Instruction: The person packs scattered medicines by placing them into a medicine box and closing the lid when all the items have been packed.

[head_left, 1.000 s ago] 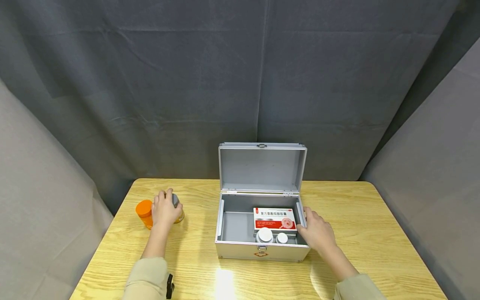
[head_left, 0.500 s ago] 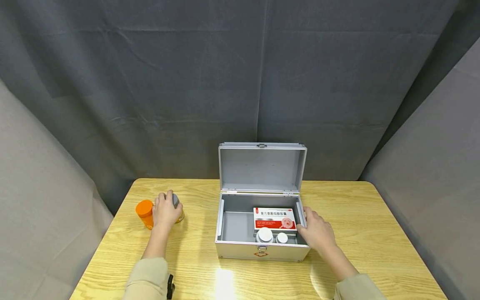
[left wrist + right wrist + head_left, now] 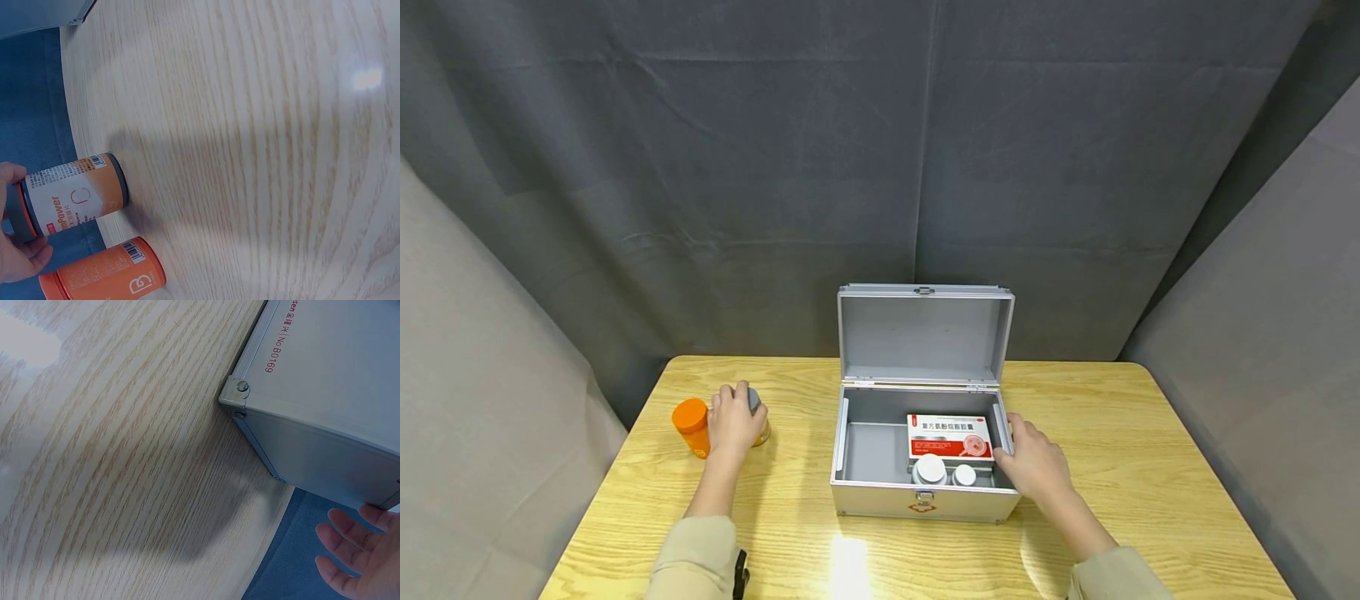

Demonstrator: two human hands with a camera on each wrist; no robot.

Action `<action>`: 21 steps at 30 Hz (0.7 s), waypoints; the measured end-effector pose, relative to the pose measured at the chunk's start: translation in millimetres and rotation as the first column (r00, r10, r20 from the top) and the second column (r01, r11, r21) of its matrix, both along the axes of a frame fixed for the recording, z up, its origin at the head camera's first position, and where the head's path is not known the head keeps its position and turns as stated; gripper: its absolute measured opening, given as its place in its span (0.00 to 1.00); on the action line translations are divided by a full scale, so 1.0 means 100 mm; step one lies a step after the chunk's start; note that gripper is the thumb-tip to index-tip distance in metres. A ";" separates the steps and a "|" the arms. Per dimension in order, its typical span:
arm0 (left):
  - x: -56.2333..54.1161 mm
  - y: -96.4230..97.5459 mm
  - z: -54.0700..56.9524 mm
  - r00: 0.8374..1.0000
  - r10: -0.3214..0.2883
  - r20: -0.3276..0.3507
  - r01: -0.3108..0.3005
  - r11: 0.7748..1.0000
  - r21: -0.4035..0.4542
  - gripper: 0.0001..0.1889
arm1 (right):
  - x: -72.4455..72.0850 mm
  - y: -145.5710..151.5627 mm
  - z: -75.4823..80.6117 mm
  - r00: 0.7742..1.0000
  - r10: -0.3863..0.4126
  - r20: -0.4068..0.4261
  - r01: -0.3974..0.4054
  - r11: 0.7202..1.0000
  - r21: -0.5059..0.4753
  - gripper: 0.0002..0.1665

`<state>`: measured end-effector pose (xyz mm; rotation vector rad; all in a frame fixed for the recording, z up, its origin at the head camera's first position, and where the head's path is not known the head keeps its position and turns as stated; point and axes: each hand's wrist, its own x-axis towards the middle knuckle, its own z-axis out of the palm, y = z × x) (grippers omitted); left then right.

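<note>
My left hand [image 3: 735,422] grips a supplement bottle [image 3: 78,194] by its dark grey cap [image 3: 19,212]; the bottle has an orange-and-white label. It stands at the table's left side in the head view, partly hidden behind the hand. Close on its left is an orange bottle [image 3: 691,427] with an orange cap. Over at the silver medicine case [image 3: 880,502], my right hand [image 3: 1037,461] rests at the right rim, thumb over the edge. In the right wrist view one fingertip meets the case's side [image 3: 337,465], while the other visible fingers are loosely spread, off the wall.
The case's lid [image 3: 925,337] stands raised at the back. Inside, to the right, lie a red-and-white medicine box [image 3: 950,437], a larger white bottle [image 3: 930,470] and a smaller one [image 3: 964,476]. The wooden table [image 3: 805,550] ends at a grey curtain [image 3: 737,208].
</note>
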<state>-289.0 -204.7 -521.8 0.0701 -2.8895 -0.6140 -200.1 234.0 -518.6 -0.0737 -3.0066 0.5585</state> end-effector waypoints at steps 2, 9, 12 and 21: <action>0.00 0.01 0.01 1.000 -0.004 -0.008 0.004 1.000 0.000 0.28 | 0.00 0.00 0.00 1.000 -0.001 -0.001 0.001 1.000 -0.001 0.36; 0.03 0.06 0.03 0.999 -0.019 -0.028 0.019 1.000 0.001 0.27 | 0.00 0.00 0.00 1.000 0.000 -0.007 0.000 1.000 0.000 0.36; 0.06 0.10 0.04 0.999 -0.029 -0.038 0.029 1.000 0.009 0.27 | 0.00 0.00 0.01 1.000 0.000 -0.008 0.000 1.000 -0.001 0.36; 0.09 0.23 0.13 0.995 -0.065 -0.079 0.066 0.998 0.015 0.26 | 0.01 -0.01 0.02 1.000 0.004 -0.012 -0.004 1.000 -0.006 0.36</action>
